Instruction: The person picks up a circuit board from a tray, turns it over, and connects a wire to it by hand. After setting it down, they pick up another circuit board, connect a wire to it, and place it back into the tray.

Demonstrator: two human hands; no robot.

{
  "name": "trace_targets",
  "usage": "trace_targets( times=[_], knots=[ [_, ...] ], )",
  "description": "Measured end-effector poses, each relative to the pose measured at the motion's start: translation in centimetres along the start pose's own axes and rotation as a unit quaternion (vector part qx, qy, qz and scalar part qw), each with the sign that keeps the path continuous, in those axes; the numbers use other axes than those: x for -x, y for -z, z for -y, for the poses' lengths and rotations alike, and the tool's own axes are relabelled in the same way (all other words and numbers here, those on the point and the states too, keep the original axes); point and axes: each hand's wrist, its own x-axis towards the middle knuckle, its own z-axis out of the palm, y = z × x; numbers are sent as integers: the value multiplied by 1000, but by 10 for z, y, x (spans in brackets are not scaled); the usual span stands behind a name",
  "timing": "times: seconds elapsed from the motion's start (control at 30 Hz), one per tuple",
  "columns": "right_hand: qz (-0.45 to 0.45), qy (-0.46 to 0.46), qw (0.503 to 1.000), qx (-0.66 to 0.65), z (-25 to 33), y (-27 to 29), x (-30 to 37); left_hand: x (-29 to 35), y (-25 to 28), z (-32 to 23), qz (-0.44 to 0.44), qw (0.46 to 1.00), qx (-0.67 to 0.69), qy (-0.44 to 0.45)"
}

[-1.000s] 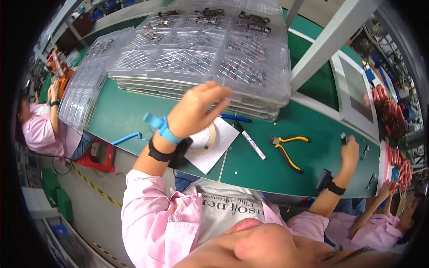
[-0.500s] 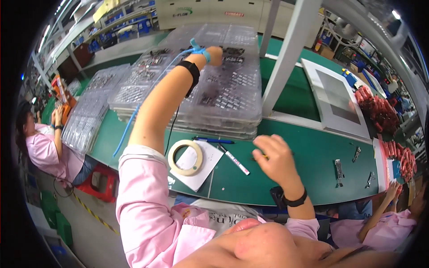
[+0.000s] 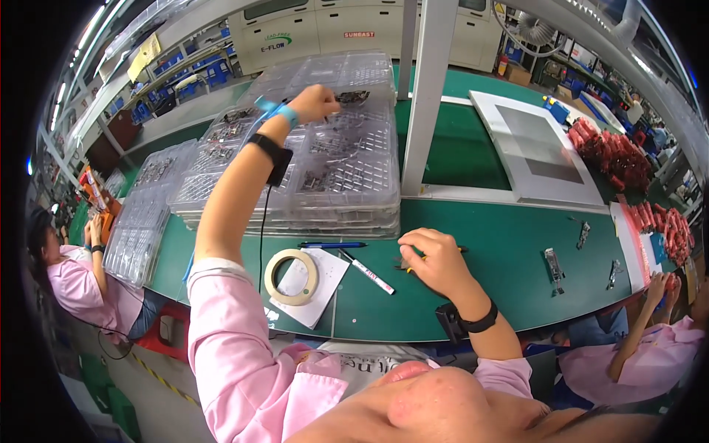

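My left hand [image 3: 316, 103] reaches far over a stack of clear plastic trays [image 3: 288, 203], a blue strap round its wrist. Its fingers are curled down by the tray's small metal-and-dark parts [image 3: 325, 177]; whatever is between the fingertips is too small to tell. Over the green table, my right hand [image 3: 436, 258] hovers with bent fingers and its thumb apart. Partly hidden beneath it are yellow-and-black handled pliers or cutters [image 3: 410, 270]. Left of that hand lie a white marker [image 3: 373, 275] and a blue pen [image 3: 332, 245].
A tape roll [image 3: 271, 277] sits on white paper [image 3: 314, 310]. Small assemblies [image 3: 554, 272] lie to the right, before a framed panel [image 3: 583, 188] and red bundles [image 3: 613, 159]. A grey post [image 3: 425, 103] rises beside the trays. Co-workers in pink [image 3: 88, 288] sit at both sides.
The whole view has shifted, with the trays and table things now farther left. My left hand remains over the trays with its fingers curled; my right hand stays over the yellow-and-black handled tool.
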Motion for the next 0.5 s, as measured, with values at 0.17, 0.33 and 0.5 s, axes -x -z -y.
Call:
trace_targets(
  times=[0.17,0.33,0.5],
  knots=[
    [39,-76,978,-188,-11,-14,0,107,-20,-77,-33,865,501,-3],
    [-2,-146,887,-439,-5,-61,0,206,-75,-130,-53,836,545,-2],
    [42,-211,899,-380,1,-58,-12,222,-94,-124,-3,955,265,-131]
  ],
)
